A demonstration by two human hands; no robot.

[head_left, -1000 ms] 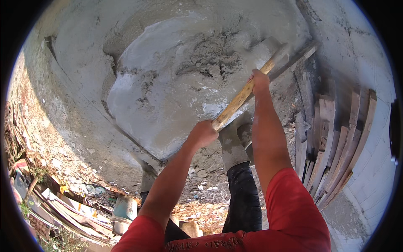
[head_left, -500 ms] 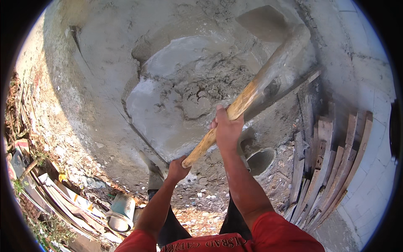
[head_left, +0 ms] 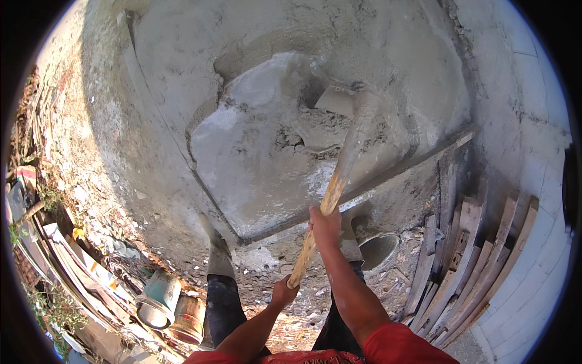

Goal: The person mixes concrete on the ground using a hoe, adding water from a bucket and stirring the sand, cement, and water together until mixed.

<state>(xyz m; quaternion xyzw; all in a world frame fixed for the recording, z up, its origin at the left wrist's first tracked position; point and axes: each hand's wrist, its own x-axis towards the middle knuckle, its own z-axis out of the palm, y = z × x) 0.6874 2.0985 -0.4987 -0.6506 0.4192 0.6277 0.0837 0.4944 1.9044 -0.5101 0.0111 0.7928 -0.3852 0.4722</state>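
Observation:
A long wooden-handled hoe [head_left: 335, 187] slants up from my two hands, its upper shaft coated in grey mortar. My left hand [head_left: 284, 292] is wrapped round the butt end of the handle, low in the view. Farther up the shaft my right hand [head_left: 325, 227] closes round it. The hoe's blade [head_left: 335, 101] sits in the wet grey mortar [head_left: 242, 176], its lower edge sunk in and partly hidden. Thin boards edge the mortar, including a long one [head_left: 412, 164] just beyond my right hand.
Stacked wooden planks [head_left: 479, 267] lie at the right beside a pale block wall [head_left: 539, 242]. A round opening [head_left: 379, 250] is near my right boot [head_left: 350, 242]. My left boot [head_left: 219, 258] stands by the frame's corner. Buckets [head_left: 159, 297] and scrap boards [head_left: 73, 273] lie at lower left.
The hoe's blade has come down from the upper right into the mortar nearer the middle. Both hands have moved lower and toward me, still gripping the handle.

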